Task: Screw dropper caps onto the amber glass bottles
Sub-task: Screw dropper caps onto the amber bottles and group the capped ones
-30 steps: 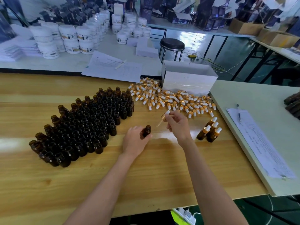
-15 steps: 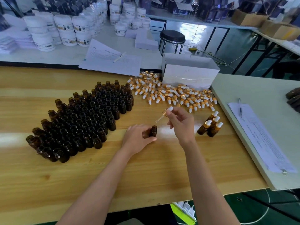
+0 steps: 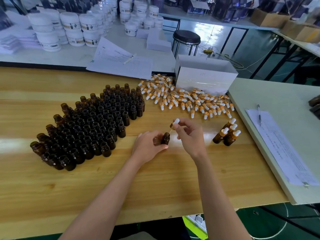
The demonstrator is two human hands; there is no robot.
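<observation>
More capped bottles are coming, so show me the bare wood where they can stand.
Bare wooden table lies nearside of the capped bottles, between the right forearm and the pale side table. More lies nearside of the open amber bottles, left of the left forearm. Crowded: the dropper caps by the white box.

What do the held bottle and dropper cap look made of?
The bottle: dark amber glass, glossy, judging by its translucent brown sheen. The dropper cap: shiny gold collar, perhaps metal or plated plastic; matte white bulb, probably rubber; clear pipette.
</observation>
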